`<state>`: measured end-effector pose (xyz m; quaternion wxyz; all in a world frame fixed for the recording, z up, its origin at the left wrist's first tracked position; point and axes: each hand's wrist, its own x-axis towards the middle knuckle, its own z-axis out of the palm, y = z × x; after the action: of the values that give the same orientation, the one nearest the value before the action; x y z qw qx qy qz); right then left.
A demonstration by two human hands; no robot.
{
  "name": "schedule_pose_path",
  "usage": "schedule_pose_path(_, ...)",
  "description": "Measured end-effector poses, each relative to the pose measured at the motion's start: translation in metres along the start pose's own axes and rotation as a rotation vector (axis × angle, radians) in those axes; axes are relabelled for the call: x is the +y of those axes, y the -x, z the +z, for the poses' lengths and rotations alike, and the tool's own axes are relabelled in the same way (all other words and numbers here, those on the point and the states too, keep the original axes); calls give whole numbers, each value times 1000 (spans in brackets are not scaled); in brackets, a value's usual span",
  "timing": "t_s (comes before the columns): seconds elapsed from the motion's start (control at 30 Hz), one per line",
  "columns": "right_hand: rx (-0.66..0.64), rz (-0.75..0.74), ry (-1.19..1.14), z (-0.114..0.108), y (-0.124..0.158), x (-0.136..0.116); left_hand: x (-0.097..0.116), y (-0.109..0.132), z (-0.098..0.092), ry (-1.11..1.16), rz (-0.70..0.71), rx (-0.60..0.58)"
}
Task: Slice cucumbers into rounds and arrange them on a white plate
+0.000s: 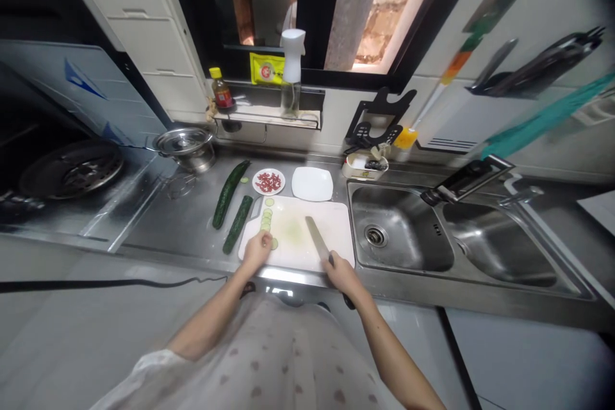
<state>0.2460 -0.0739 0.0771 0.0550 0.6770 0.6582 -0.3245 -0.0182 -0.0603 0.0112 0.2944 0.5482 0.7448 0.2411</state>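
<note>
My right hand point(343, 274) is closed round the black handle of a kitchen knife point(316, 236), whose blade lies over the right half of the white cutting board point(336, 221). At the board's left side my left hand point(258, 250) has its fingers curled together beside a row of cucumber slices point(266, 216). What those fingers pinch, if anything, is too small to make out. One loose cucumber slice point(274, 244) is just right of the fingertips. Left of the board, a cut cucumber point(237, 224) and a longer cucumber point(230, 194) rest on the steel counter.
Behind the board stand a plate of chopped red pieces point(269, 182) and a white plate point(312, 184). A double sink point(401, 224) with a faucet point(468, 179) is at right. A steel pot point(185, 146) and a wok point(72, 166) are at left. A shelf point(269, 116) holds bottles.
</note>
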Motion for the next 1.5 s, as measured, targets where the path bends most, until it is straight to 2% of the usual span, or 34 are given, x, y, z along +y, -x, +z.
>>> schedule_pose_path(0.17,-8,-12,9,1,-1,1,-19,-5,-10,-69,-52,31)
schedule_pose_path(0.33,-10,-13,3,1,-2,2,-25,-12,-19,-157,-106,36)
schedule_pose_path(0.6,-14,-4,13,-1,-5,3,-31,-13,-17,-257,-67,32)
schedule_pose_path(0.77,-16,4,22,-2,-3,1,-33,-18,-17,-222,-19,63)
schedule_pose_path(0.87,-15,12,9,-3,-1,1,-27,-31,-19,-175,-5,124)
schedule_pose_path(1.0,-7,18,-5,-2,0,2,-10,-61,-20,-156,-27,172)
schedule_pose_path(1.13,2,5,-10,0,2,4,11,-92,-17,-234,-48,150)
schedule_pose_path(1.23,10,4,-29,3,3,7,24,-108,-14,-342,-52,91)
schedule_pose_path(1.37,18,5,-41,8,6,12,34,-119,-11,-450,-26,23)
schedule_pose_path(1.5,4,25,-40,9,7,14,34,-126,-8,-480,-10,13)
